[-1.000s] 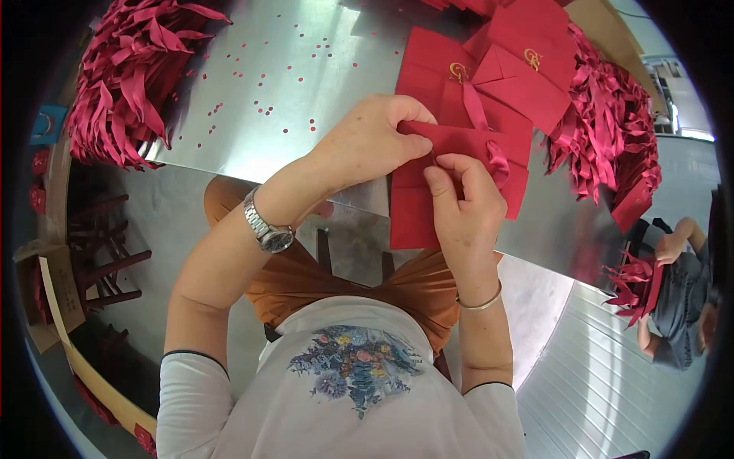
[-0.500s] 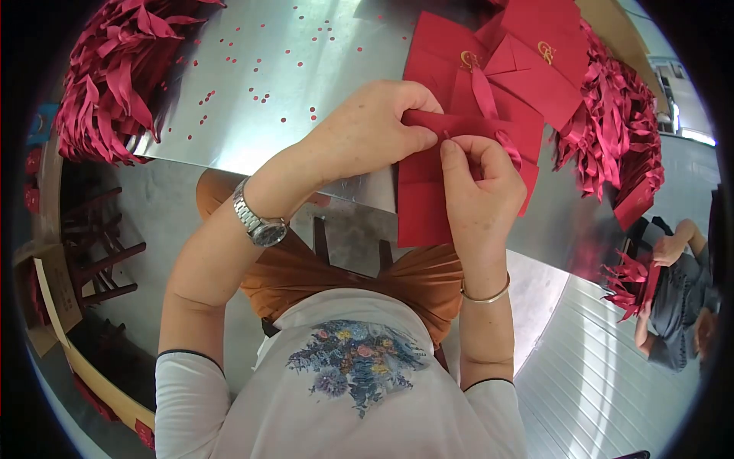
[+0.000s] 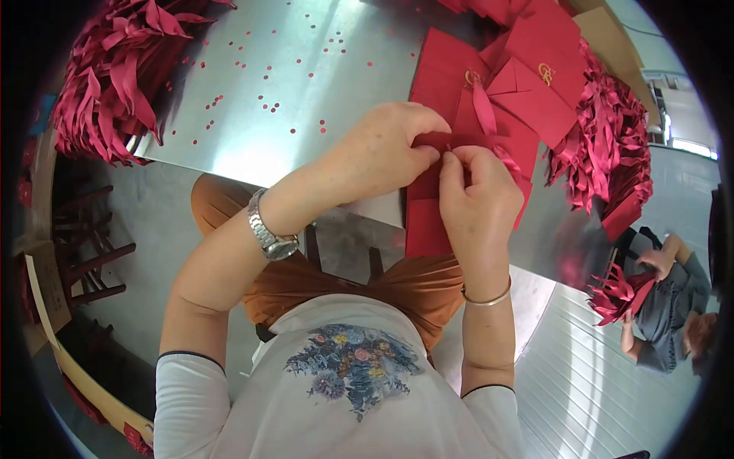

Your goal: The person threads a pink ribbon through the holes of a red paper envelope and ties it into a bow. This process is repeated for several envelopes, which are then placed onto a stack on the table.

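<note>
My left hand [image 3: 394,149] wears a watch on its wrist and pinches the top edge of a red paper bag [image 3: 430,222]. Beside it, my right hand [image 3: 482,191] has thumb and forefinger pressed together on a thin ribbon end at that edge. A loop of pink ribbon [image 3: 506,159] shows just behind my right fingers. The bag overlaps the table's front edge, above my lap. Behind it lie more red bags [image 3: 535,69] with gold marks and a ribbon [image 3: 483,107].
Bundles of red ribbons hang at the table's left [image 3: 99,84] and right [image 3: 600,145]. Small red dots are scattered over the metal table [image 3: 252,145]. A co-worker [image 3: 669,291] at the right holds red ribboned items [image 3: 623,294]. Dark stools [image 3: 95,268] stand at left.
Both hands are slightly lower in the view, still at the bag's edge. My left fingers have shifted a little right. The co-worker's hands and red items have moved slightly.
</note>
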`<state>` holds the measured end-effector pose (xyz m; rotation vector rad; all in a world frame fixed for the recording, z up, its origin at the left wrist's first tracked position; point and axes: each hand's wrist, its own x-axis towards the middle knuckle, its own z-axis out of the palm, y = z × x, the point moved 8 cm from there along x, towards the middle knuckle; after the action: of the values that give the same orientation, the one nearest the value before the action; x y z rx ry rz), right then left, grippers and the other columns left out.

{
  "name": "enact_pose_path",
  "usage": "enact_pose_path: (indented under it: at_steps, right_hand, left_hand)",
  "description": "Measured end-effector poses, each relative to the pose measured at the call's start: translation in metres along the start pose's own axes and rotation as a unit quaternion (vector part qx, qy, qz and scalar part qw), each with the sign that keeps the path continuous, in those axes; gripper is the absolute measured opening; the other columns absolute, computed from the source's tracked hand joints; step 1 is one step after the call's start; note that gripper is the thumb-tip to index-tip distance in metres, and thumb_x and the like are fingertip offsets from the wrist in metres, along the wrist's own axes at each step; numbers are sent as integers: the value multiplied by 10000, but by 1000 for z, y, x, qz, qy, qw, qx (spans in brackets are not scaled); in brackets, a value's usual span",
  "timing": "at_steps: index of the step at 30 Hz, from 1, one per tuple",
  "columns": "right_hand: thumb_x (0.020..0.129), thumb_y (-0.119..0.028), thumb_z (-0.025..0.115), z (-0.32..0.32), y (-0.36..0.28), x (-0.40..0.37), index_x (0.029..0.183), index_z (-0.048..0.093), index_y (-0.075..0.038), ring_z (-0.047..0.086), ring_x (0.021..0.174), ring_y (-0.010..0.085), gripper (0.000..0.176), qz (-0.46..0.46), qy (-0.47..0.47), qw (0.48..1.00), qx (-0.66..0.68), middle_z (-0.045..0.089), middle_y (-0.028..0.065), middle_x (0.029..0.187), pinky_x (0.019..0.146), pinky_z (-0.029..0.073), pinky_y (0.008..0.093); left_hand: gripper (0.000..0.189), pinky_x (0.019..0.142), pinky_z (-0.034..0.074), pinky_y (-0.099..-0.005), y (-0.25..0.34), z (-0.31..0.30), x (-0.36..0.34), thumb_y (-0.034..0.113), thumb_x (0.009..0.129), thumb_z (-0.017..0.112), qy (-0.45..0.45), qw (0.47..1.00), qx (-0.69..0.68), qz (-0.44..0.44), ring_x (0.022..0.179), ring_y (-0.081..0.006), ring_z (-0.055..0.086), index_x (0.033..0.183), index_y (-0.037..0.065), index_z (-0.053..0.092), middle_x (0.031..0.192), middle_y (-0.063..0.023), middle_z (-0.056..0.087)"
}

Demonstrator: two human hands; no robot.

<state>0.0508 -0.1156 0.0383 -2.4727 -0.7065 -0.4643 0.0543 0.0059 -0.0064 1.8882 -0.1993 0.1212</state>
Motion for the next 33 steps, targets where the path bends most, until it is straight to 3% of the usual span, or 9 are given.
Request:
enact_pose_path:
  at_steps: [5, 7, 10, 12, 13, 18, 22, 28, 33]
  right_hand:
    - [828, -107, 675, 10, 28, 0, 803, 646, -15, 623, 608, 281, 100, 149, -29, 977, 152, 648, 115, 699, 583, 506, 355]
    - [828, -107, 675, 16, 36, -4, 807, 649, -15, 623, 608, 283, 98, 200, -40, 955, 217, 646, 120, 698, 585, 507, 354]
    - [820, -96, 677, 13, 31, -9, 810, 652, -15, 613, 597, 296, 85, 190, -21, 960, 203, 642, 127, 687, 583, 503, 367]
    - [820, -96, 657, 2, 11, 1, 790, 642, -17, 618, 600, 313, 86, 78, -12, 993, 91, 643, 127, 688, 583, 505, 393]
    - [820, -96, 657, 0, 9, 4, 790, 642, -17, 618, 600, 313, 86, 78, -12, 993, 92, 643, 127, 688, 583, 505, 393]
    - [798, -98, 604, 7, -7, 19, 705, 595, -5, 650, 665, 343, 132, 6, -121, 986, -111, 642, 165, 709, 605, 527, 435]
    - [780, -92, 608, 11, -15, 23, 711, 598, 2, 652, 664, 359, 117, -15, -135, 979, -154, 632, 184, 690, 599, 534, 436]
    - [767, -87, 612, 13, 5, 24, 731, 611, -13, 663, 609, 323, 82, 20, -108, 993, -49, 642, 171, 674, 559, 542, 417]
    - [766, -71, 600, 12, -25, 19, 718, 603, -24, 668, 614, 308, 68, -48, -93, 977, -188, 642, 167, 672, 557, 544, 413]
  left_hand:
    - [232, 763, 497, -271, -1, -2, 1, 17, 831, 639, -13, 999, -36, -28, 833, -157, 629, 1063, 1, 650, 926, -107, 679]
    - [231, 775, 494, -276, -13, 2, 0, 14, 836, 635, -34, 989, -104, -100, 841, -166, 629, 1067, 4, 650, 927, -108, 679]
    - [226, 782, 491, -280, -10, 2, 0, 6, 838, 630, -46, 992, -78, -90, 845, -164, 625, 1063, 3, 645, 922, -103, 677]
    - [226, 788, 492, -288, -4, 3, -1, -1, 836, 625, -33, 996, -53, -62, 855, -180, 627, 1062, 0, 638, 933, -108, 672]
    - [227, 794, 493, -296, 0, 2, -3, -8, 834, 621, -21, 999, -28, -36, 864, -197, 629, 1060, -2, 632, 945, -113, 667]
    - [245, 811, 497, -335, 5, 6, -5, -31, 815, 604, 17, 999, 33, 34, 905, -277, 625, 1059, -4, 615, 987, -138, 643]
    - [246, 815, 497, -363, 7, 6, -7, -49, 804, 589, 31, 997, 39, 52, 912, -314, 617, 1045, -1, 611, 980, -149, 633]
    - [250, 801, 497, -374, 10, 9, -9, -65, 801, 577, 50, 991, 82, 95, 906, -342, 605, 1040, 1, 607, 976, -155, 626]
    - [266, 812, 498, -374, 12, 6, -9, -69, 797, 581, 34, 994, 57, 90, 921, -336, 610, 1052, 1, 605, 996, -152, 631]
